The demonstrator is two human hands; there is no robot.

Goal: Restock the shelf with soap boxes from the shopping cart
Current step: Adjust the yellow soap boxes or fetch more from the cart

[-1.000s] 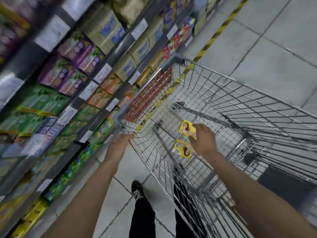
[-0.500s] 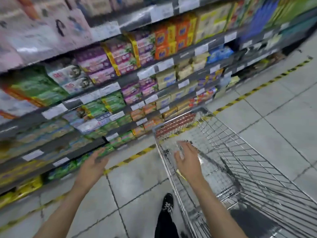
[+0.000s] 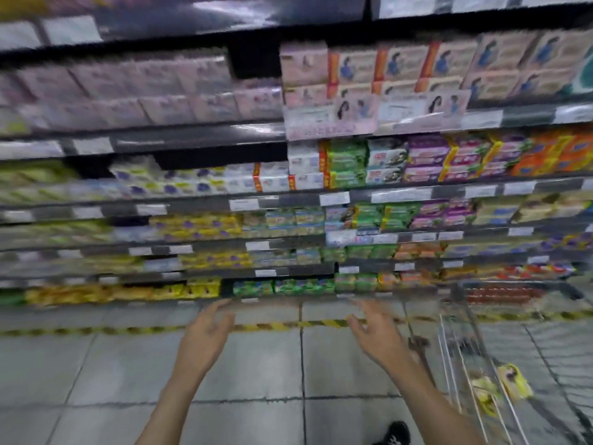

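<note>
Soap boxes [image 3: 510,382] lie in the cart [image 3: 447,345], both hands empty.
The left hand [image 3: 208,332] and right hand [image 3: 375,332] reach out with loose, spread fingers, holding nothing, near the full shelf [image 3: 199,136]. The cart stands to the right.

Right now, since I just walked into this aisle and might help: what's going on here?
A person faces the stocked shelves with both arms out in front. The left hand and the right hand are open and hold nothing. The shopping cart stands to their right, with yellow soap boxes lying in it. No box is being carried to the shelves at this moment.
</note>
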